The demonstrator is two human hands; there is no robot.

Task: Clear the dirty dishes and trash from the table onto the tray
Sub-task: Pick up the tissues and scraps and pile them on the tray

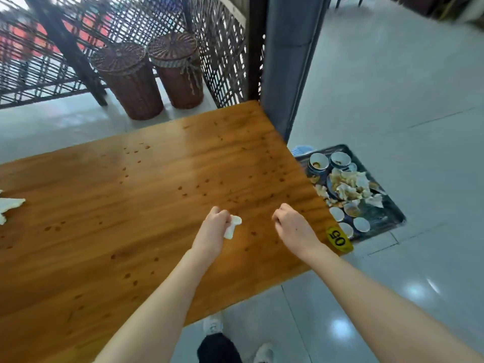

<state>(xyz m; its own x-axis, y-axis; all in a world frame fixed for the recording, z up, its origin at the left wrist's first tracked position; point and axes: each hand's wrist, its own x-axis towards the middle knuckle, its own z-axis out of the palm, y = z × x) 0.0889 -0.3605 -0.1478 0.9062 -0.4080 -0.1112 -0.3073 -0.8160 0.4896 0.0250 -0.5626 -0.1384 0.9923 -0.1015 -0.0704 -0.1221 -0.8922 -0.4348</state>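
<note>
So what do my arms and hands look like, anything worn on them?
The left forearm and right forearm are bare, with no sleeves in view. The left hand and right hand wear no gloves, and no watch, bracelet or band shows at either wrist. Rings cannot be told from this view.

One worktop (157, 205), one tray (387, 216), two wicker baskets (128, 82) (178, 72), two bowls (318, 162) (340, 158), four small cups (336, 214) (352, 209) (361, 224) (345, 229), one yellow tag (339, 238), one tissue (231, 227), one paper scrap (9, 205).
</note>
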